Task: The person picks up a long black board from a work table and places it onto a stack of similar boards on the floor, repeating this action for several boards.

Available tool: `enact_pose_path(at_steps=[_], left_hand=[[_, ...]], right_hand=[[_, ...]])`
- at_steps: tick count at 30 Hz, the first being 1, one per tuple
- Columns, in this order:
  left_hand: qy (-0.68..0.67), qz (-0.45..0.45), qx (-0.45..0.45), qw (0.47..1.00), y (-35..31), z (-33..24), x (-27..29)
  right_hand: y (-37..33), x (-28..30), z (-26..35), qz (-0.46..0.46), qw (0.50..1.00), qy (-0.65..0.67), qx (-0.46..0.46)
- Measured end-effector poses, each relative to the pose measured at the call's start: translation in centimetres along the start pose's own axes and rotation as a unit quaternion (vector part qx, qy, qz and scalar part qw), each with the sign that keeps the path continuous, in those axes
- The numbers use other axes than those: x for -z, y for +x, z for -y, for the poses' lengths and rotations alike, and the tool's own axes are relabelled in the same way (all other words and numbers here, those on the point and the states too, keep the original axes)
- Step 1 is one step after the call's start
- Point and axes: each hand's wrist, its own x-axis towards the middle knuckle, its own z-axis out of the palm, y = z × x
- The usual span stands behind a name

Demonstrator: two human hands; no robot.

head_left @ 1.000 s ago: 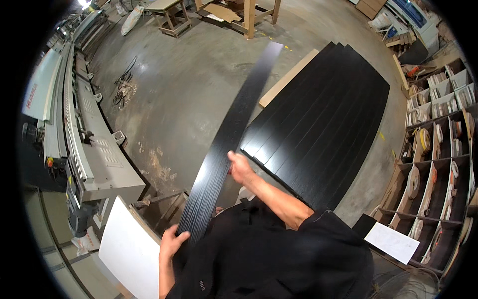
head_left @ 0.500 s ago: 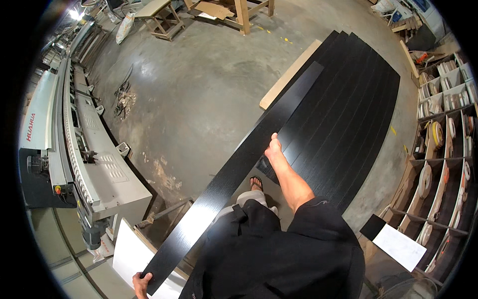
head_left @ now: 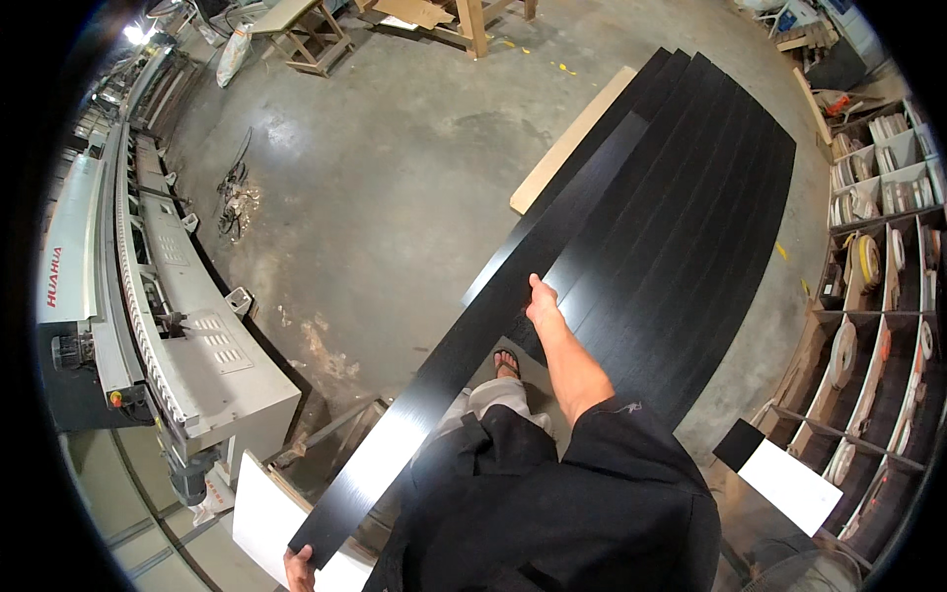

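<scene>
A long, narrow black board (head_left: 434, 390) runs diagonally in front of me, from the lower left up to the right. My left hand (head_left: 300, 567) is closed around its near end. Farther along, my right hand (head_left: 542, 299) grips the board's right edge, thumb on top; the fingers underneath are hidden. The far end of the board lies over a wide array of black boards (head_left: 681, 227) set side by side, with faint seams between them. Whether it touches them I cannot tell.
A pale wooden strip (head_left: 572, 143) borders the black boards. On the left stands a long grey machine (head_left: 222, 340), near a white panel (head_left: 261, 523). Shelving with rolls of edge banding (head_left: 843, 355) stands at right. A wooden stool (head_left: 301, 35) is at the back.
The held board has shifted slightly up and to the right at its near end, with my left hand on it. My right hand has moved slightly nearer to me.
</scene>
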Motion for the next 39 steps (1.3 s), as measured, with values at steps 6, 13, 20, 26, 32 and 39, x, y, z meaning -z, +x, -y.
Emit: enact_pose_path(at_steps=[6,13,20,26,32,39], left_hand=[[0.112,0.104,0.002,0.988,6.0,-0.2,-9.3],[0.175,0.220,-0.022,0.960,17.5,5.0,-25.7],[0.095,0.275,-0.078,0.953,26.7,11.5,-44.6],[0.361,0.174,-0.139,0.906,36.9,17.7,-55.8],[0.313,0.258,-0.067,0.911,34.6,16.5,-67.8],[0.424,0.145,-0.104,0.888,34.2,16.6,-69.6]], right_hand=[[-4.0,1.0,-0.6,0.029,0.990,-0.135,-0.023],[-11.8,6.8,-6.5,0.026,0.945,-0.325,-0.020],[-17.4,22.0,-17.7,0.033,0.655,-0.754,0.027],[-20.7,19.2,-20.6,0.022,0.511,-0.854,-0.094],[-20.0,21.2,-22.4,-0.051,0.532,-0.842,-0.071],[-19.5,19.5,-20.9,-0.018,0.519,-0.854,-0.035]])
